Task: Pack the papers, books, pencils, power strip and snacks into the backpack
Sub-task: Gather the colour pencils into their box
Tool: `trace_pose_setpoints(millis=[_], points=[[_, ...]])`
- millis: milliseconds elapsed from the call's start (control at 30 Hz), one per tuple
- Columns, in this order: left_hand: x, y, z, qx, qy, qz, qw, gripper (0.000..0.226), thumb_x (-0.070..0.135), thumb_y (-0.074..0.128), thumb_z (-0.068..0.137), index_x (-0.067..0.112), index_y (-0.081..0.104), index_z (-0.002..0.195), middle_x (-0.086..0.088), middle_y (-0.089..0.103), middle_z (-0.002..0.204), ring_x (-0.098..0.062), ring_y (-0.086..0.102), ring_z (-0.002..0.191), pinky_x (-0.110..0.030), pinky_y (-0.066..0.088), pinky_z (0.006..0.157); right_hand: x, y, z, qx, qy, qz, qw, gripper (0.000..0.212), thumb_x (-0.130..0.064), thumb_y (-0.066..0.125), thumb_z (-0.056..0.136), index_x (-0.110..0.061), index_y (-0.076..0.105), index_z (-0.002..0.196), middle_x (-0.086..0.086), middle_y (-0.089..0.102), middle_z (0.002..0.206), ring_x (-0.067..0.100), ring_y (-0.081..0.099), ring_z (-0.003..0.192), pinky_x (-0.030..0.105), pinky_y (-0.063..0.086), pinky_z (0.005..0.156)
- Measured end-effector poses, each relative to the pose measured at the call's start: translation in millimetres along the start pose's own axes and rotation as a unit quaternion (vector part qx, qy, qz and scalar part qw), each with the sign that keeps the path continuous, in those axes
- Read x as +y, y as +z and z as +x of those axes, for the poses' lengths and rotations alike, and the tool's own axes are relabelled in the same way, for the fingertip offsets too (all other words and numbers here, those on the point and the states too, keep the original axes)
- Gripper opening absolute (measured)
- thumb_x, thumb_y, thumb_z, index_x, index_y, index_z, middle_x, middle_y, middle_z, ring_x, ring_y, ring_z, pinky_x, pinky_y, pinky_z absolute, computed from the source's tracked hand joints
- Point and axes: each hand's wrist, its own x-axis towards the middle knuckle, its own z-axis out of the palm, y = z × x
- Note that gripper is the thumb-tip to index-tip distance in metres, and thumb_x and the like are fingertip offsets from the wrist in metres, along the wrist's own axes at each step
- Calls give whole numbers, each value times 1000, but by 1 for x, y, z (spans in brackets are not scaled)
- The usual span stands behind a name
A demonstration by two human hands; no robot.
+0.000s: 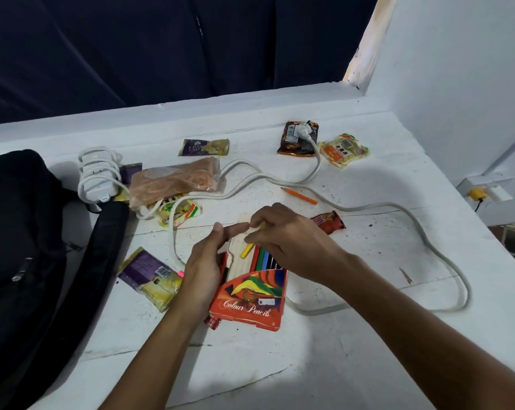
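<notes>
An orange box of colour pencils point(250, 300) lies on the white table point(368, 335) in front of me, its top flap open with several pencils showing. My left hand point(204, 264) grips the box's left side and flap. My right hand point(285, 235) pinches a yellow pencil point(246, 250) at the box's mouth. A loose orange pencil point(299, 195) lies beyond the hands. The white power strip point(98, 176) sits by the black backpack point(28, 261) at left; its cable point(427, 232) loops across the table to the plug point(306, 128).
Snack packets lie scattered: purple-yellow ones point(151, 278) point(204, 147), a brown one point(297, 140) under the plug, orange-yellow ones point(343, 149) point(176, 213), a red one point(330, 221), and a clear bag of orange snacks point(173, 180). A white wall point(457, 69) rises at right.
</notes>
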Motion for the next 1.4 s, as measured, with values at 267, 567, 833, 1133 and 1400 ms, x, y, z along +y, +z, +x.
trace_pose_setpoints(millis=[267, 567, 833, 1133, 1400], points=[[2, -5, 2, 16, -5, -30, 999, 49, 45, 31, 101, 18, 71, 114, -7, 73, 111, -32, 69, 103, -53, 49, 98, -4, 11, -12, 37, 55, 8, 998, 36, -31, 44, 89, -21, 72, 109, 3, 60, 119, 21, 48, 113, 43, 51, 81], [4, -3, 6, 15, -12, -37, 999, 49, 43, 31, 102, 16, 69, 116, -6, 73, 111, -30, 68, 104, -51, 50, 96, -3, 16, -20, 6, 60, 19, 998, 35, -38, 59, 85, -29, 67, 117, 5, 42, 146, 25, 24, 141, 50, 32, 103], [4, -4, 11, 16, -8, -34, 999, 49, 44, 30, 103, 18, 71, 115, -9, 73, 112, -31, 68, 105, -55, 49, 97, -1, 14, -17, -10, 51, 32, 998, 38, -48, 51, 87, -32, 68, 117, 3, 38, 150, 22, 17, 144, 48, 24, 107], [5, -5, 17, 39, -11, -44, 998, 44, 39, 32, 103, 20, 71, 112, -9, 75, 103, -30, 72, 90, -38, 59, 73, 71, 0, 22, 63, 296, -19, 953, 25, -9, 53, 91, -12, 66, 112, 6, 63, 107, 19, 60, 87, 33, 52, 73], [3, -11, 17, 48, -10, -48, 998, 42, 41, 35, 101, 21, 71, 109, -5, 75, 101, -25, 73, 86, -37, 60, 70, 91, 13, 30, -35, 326, -130, 936, 25, -13, 48, 94, -10, 60, 116, 9, 61, 107, 27, 57, 101, 42, 54, 79]])
